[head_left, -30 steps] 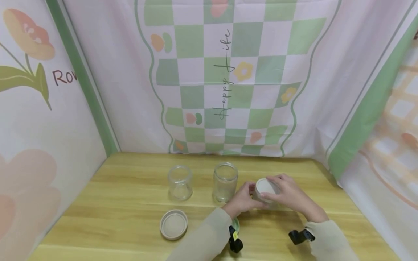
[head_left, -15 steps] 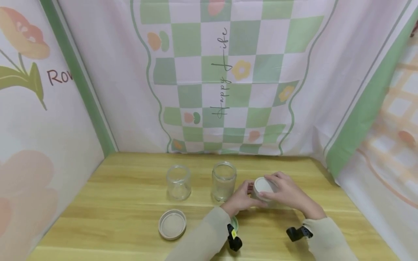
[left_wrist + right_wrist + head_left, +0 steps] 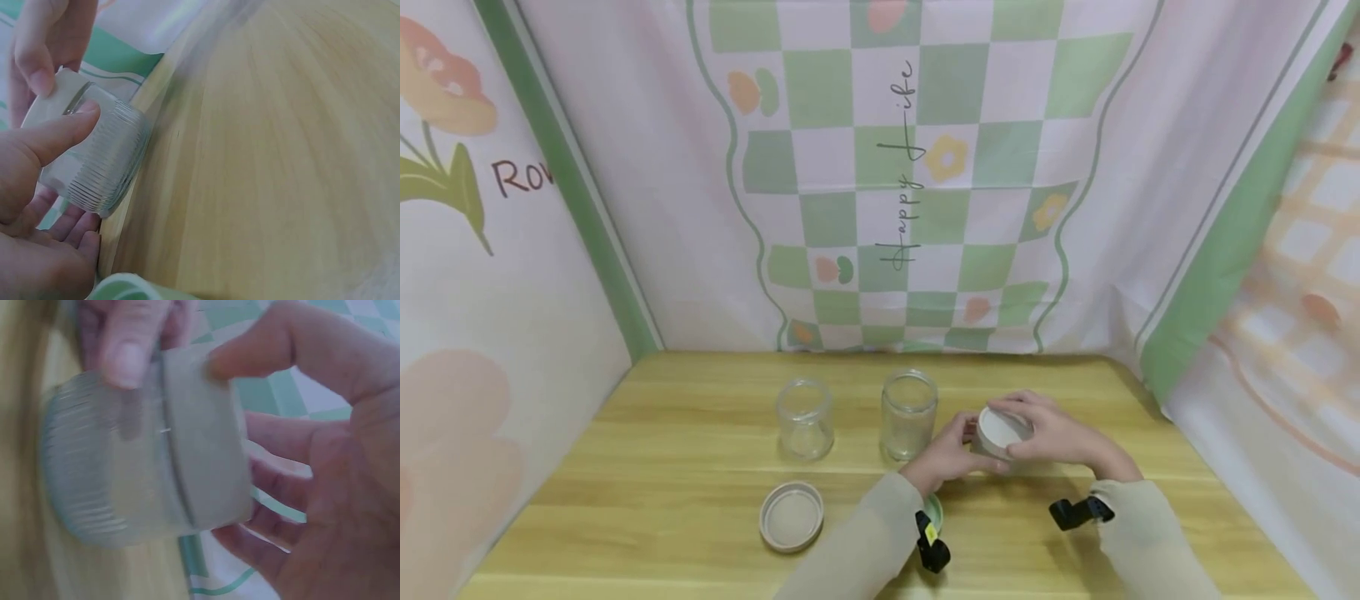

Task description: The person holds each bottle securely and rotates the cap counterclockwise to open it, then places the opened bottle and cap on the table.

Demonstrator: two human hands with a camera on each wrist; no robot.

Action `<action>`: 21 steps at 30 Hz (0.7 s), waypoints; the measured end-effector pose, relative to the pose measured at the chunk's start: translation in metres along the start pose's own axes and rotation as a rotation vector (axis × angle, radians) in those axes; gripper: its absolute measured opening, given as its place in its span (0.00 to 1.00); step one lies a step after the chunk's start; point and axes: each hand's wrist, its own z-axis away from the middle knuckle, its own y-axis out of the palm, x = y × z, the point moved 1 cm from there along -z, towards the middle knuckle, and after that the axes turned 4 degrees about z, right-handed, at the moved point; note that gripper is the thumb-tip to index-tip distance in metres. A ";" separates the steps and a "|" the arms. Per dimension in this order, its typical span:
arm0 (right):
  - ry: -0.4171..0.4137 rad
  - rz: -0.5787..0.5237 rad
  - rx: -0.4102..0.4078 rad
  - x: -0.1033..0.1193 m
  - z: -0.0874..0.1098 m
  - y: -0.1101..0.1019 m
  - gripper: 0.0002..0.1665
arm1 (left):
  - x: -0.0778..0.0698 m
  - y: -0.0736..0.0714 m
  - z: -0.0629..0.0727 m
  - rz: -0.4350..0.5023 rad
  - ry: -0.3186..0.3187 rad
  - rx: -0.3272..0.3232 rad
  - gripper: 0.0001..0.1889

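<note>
In the head view, my left hand grips a small glass jar from the left, and my right hand holds its off-white lid by the rim. Vertical ribs run round the lower part of the jar in the left wrist view, where the left thumb lies across the glass. Seen from the right wrist, the lid sits on the jar's mouth, with the right thumb and fingers spread round its edge. The jar's base is close to the tabletop; whether it touches cannot be told.
Two lidless glass jars, one shorter and one taller, stand left of the hands. A beige lid lies on the wooden table. A green lid is partly hidden by the left sleeve. Printed curtains surround the table.
My right hand has turned a little on the lid, its fingers reaching further over the far side. The left hand keeps its hold. The whole head view has shifted slightly.
</note>
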 end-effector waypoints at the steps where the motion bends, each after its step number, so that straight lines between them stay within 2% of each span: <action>1: -0.015 -0.018 0.016 0.000 -0.001 -0.001 0.44 | 0.000 0.000 0.000 0.000 -0.006 -0.001 0.36; 7: -0.032 -0.086 0.099 0.000 -0.003 -0.005 0.46 | -0.001 0.000 0.000 0.016 -0.031 -0.003 0.37; 12: -0.018 -0.096 0.103 0.002 -0.004 -0.007 0.43 | -0.001 0.000 -0.001 0.027 -0.027 -0.001 0.36; 15: 0.010 -0.084 0.076 0.005 -0.004 -0.007 0.40 | 0.000 0.000 -0.001 0.028 -0.025 -0.001 0.36; 21: 0.098 -0.020 -0.034 0.014 -0.003 -0.003 0.38 | 0.000 0.000 0.001 0.040 -0.027 0.005 0.35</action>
